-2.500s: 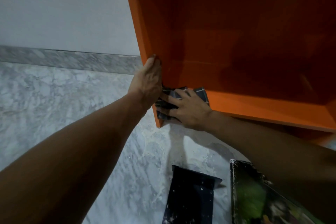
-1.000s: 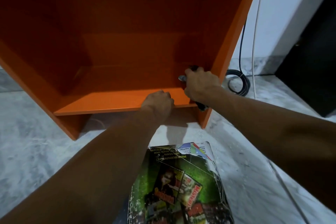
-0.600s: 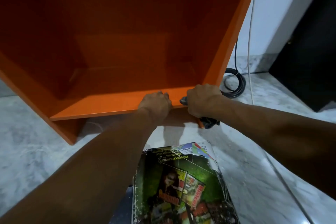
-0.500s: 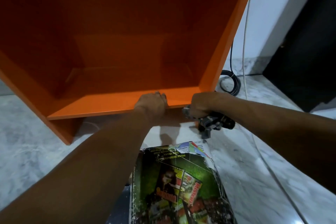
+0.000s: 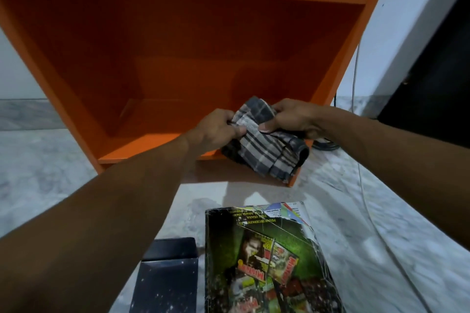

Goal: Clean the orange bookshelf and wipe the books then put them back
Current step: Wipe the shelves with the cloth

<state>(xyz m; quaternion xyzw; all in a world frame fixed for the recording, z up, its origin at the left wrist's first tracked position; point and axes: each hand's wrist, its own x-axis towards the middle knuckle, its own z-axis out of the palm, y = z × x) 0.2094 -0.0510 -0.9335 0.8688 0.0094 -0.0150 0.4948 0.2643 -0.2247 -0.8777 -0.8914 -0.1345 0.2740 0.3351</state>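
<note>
The left hand (image 5: 218, 129) and the right hand (image 5: 292, 119) both grip a grey plaid cloth (image 5: 264, 145), each pinching its upper edge with thumb on the near face, the two hands just beside one another. The cloth is bunched between them and its lower folds hang down in front of the orange bookshelf (image 5: 178, 46), covering part of the front edge of the bottom shelf near its right corner. The bottom compartment of the bookshelf behind the hands holds no books; another shelf board crosses above it.

In front of the bookshelf, on the marbled floor (image 5: 38, 173), lies a book with a green, worn cover (image 5: 267, 259), face up. Just to its left lies a dark book (image 5: 167, 277), partly hidden by the left forearm. To the right of the bookshelf a thin white cable (image 5: 363, 185) runs down the wall and across the floor, and a dark coiled cable (image 5: 328, 146) shows beneath the right wrist.
</note>
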